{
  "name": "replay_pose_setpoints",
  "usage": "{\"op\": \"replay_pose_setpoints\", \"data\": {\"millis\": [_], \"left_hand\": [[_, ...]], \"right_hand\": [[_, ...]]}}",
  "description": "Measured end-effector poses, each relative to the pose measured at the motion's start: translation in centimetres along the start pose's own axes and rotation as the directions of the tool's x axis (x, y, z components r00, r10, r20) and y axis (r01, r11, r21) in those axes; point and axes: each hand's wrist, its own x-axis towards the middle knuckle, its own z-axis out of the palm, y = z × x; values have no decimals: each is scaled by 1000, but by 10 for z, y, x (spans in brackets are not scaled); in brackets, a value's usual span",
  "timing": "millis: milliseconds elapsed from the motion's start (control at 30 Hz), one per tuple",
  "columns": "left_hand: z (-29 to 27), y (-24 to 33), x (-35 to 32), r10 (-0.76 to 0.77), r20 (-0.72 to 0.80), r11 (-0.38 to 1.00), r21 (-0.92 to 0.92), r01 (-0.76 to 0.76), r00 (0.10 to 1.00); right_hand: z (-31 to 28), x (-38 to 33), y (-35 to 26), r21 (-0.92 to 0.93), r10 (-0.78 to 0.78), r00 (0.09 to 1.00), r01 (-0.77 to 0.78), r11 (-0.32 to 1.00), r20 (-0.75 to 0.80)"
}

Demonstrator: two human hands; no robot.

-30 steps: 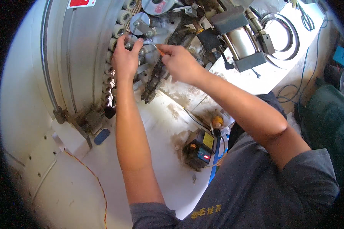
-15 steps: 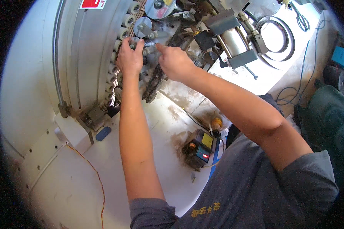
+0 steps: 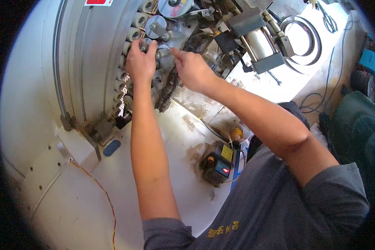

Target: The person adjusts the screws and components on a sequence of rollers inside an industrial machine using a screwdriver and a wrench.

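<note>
- One red-and-white sticker, cut by the upper edge, sits on the grey metal cover; its print is not legible.
- A yellow label is stuck on the black control box, beside a small display with glowing red digits.
- Yellow characters run across the lower part of the dark grey T-shirt.
- The left hand has thumb and forefinger narrowly parted, gripping the small disc wheel between them.
- That wheel is mounted on the machine at upper centre, just right of the row of white rollers and below a larger clear disc.
- The right hand is mostly curled, forefinger pointing at the metal bracket beside the wheel; whether it holds a thin tool, I cannot tell.
- A blue box lies at the far right; its contents cannot be made out.
- On the white table, metal rings lie near scissors and a metal cylinder.
</note>
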Motion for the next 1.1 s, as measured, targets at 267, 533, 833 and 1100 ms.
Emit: {"op": "replay_pose_setpoints", "data": {"millis": [267,533,833,1100], "left_hand": [[4,-6,1,-13,6,1000,18,13,1000],[11,-7,4,109,-83,993,60,-104,991],[4,-6,-4,15,-99,993,121,-3,995],[6,-18,8,133,-81,989,84,-126,988]], "right_hand": [[-3,-4,9,-15,33,999,-33,999,16],[-8,9,2,-54,3,999,-1,999,43],[3,-7,-9,-44,-49,999,49,998,17],[3,-14,-13,-31,4,999,-2,1000,49]]}}
